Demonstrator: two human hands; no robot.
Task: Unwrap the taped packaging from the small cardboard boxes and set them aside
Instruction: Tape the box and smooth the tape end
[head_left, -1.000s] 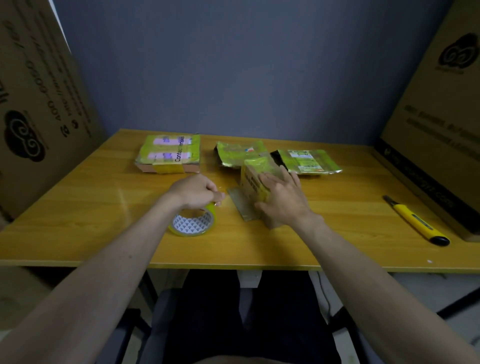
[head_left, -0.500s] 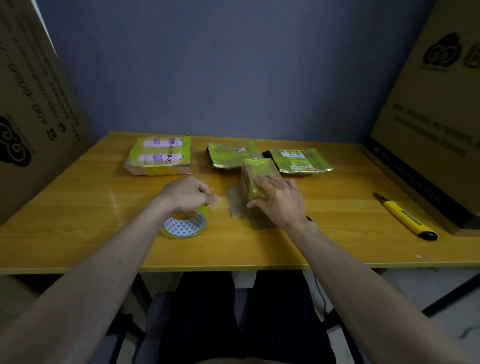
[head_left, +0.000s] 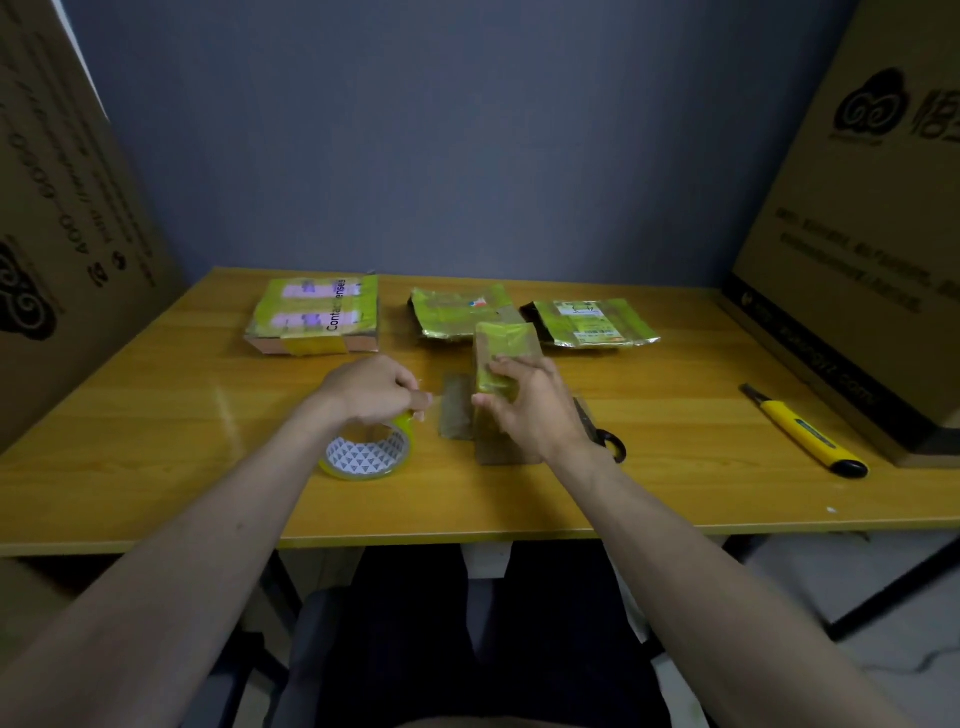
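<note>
Fingers of your right hand (head_left: 530, 410) pin the small taped box (head_left: 503, 358) upright at mid-surface (head_left: 156, 415), steadying it; your left hand's (head_left: 371, 389) narrow grip pinches something just above the tape roll (head_left: 368, 453), probably its tape end, judging by the pose

A small cardboard box (head_left: 506, 353), wrapped in glossy yellow-green tape, stands upright near the table's centre, its lower flaps spread flat on the wood at its 9 and 6 o'clock sides; a flat taped box (head_left: 315, 317) printed with "Contact lenses" lies at its 10 o'clock; two flattened shiny packages lie at 12 o'clock (head_left: 462, 312) and 1 o'clock (head_left: 592, 321), just beside each other.
</note>
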